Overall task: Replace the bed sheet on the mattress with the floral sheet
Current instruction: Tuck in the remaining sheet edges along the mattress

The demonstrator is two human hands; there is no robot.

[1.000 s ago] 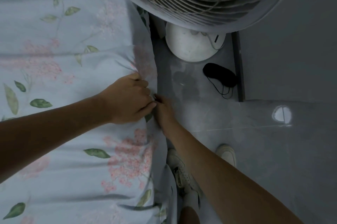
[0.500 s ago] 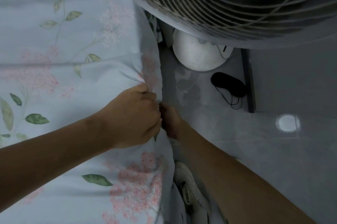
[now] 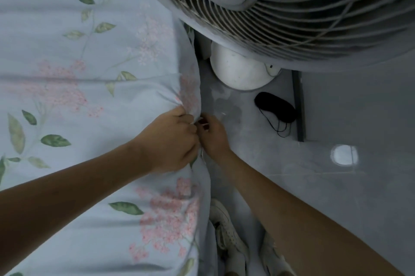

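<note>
**Both hands working the sheet edge by the fan**

Head view: the floral sheet [image 3: 74, 87] covers the whole left side of the frame. Mid-frame at its right edge, the left hand [image 3: 170, 141] is closed, pinching a bunch of the fabric. The right hand [image 3: 213, 136] is curled tight against it at the same spot; can't tell if it's actually gripping cloth. A fan [image 3: 292, 6] fills the upper right, with a black eye mask [image 3: 275, 110] on the floor [image 3: 336, 186] below it and white sneakers [image 3: 226, 230] at the bottom.
</note>
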